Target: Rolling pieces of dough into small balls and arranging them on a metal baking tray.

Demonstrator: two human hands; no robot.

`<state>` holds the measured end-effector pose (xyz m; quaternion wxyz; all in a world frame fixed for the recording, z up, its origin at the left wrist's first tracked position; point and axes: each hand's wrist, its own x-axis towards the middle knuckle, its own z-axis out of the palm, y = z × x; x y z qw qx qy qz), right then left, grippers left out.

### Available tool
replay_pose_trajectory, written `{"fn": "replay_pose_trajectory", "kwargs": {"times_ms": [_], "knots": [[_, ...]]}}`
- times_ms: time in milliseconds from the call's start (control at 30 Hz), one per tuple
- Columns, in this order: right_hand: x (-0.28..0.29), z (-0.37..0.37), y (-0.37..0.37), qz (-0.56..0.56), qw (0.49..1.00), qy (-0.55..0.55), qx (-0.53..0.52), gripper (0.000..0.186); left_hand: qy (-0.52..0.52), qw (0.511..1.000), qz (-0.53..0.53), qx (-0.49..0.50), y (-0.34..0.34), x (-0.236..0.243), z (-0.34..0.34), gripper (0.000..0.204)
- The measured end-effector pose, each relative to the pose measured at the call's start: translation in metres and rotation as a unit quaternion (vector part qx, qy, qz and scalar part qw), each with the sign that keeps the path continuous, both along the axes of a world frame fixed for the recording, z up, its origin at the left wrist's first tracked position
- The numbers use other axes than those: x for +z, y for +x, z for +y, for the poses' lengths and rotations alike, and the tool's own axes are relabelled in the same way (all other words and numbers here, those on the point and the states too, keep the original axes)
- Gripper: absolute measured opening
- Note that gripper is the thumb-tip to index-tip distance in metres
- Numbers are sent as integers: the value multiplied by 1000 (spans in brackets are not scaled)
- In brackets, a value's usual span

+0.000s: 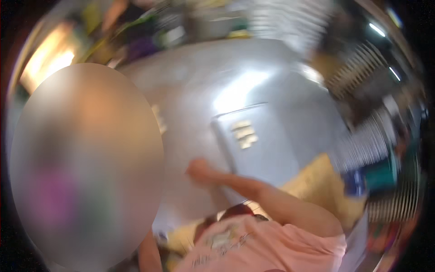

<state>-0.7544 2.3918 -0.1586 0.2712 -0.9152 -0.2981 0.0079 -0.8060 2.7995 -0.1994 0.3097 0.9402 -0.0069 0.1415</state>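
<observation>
My right arm reaches leftward across a shiny metal table [190, 72]. At its end, my right hand [199, 171] looks curled closed, but it is blurred by motion and I cannot make out anything in it. It is over the table, just left of a flat grey tray [281, 149]. Several small pale pieces [244, 134] lie in a cluster on that tray. Of my left arm only a stretch of forearm [150, 254] shows at the lower edge; a large smeared oval covers the place where the hand could be. More pale pieces [158, 119] show beside the oval.
Yellowish sheet-like material [312, 183] sits at the table's near right edge. Stacks of white ridged items [362, 143] stand on the right, beside teal and blue things [378, 176]. White stacked items [290, 20] are at the far side. The far left holds blurred clutter.
</observation>
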Motion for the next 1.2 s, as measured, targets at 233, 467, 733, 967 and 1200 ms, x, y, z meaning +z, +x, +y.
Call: {"fn": "replay_pose_trajectory", "kwargs": {"times_ms": [233,467,733,967,1200], "knots": [[38,-43,-74,13,942,281,-180,23,-124,979,157,-23,-10,61,-87,37],[82,-98,-144,18,865,356,-354,29,-189,968,86,-141,18,99,-208,40],[122,-202,-217,68,740,464,-483,36,14,1000,-9,-16,37,172,-148,27],[118,-256,-196,114,771,425,-460,34,-20,942,-261,211,126,361,47,36],[128,-286,-161,-2,835,333,-439,32,-19,999,-33,-20,35,214,-287,23]]}}
